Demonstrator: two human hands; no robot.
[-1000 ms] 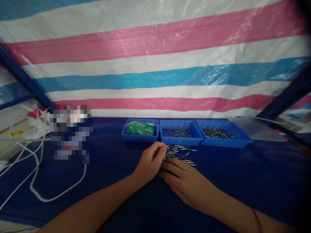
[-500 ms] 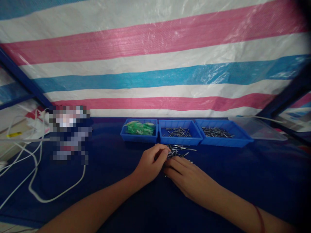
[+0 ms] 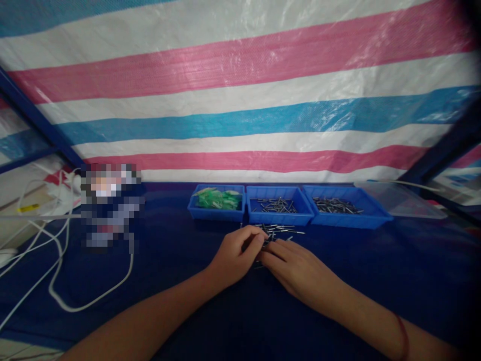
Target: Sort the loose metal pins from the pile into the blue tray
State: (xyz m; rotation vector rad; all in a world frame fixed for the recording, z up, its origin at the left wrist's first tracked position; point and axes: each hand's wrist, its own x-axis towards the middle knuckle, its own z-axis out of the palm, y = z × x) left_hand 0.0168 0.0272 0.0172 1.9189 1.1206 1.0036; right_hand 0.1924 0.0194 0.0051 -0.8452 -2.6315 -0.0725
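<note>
A loose pile of small metal pins lies on the dark blue table cloth, just in front of three blue trays. My left hand rests at the pile's near left edge, fingers curled with thumb and fingertips pinched together; what they hold is too small to see. My right hand lies palm down over the near part of the pile, fingers stretched toward the left hand and touching the pins. The two hands' fingertips meet.
The left blue tray holds green parts, the middle tray and right tray hold metal pins. A clear plastic lid lies at the far right. White cables loop at the left. A striped tarp backs the table.
My right hand has slid forward and left over the pile, covering more pins. The left hand's fingers have closed tighter against it.
</note>
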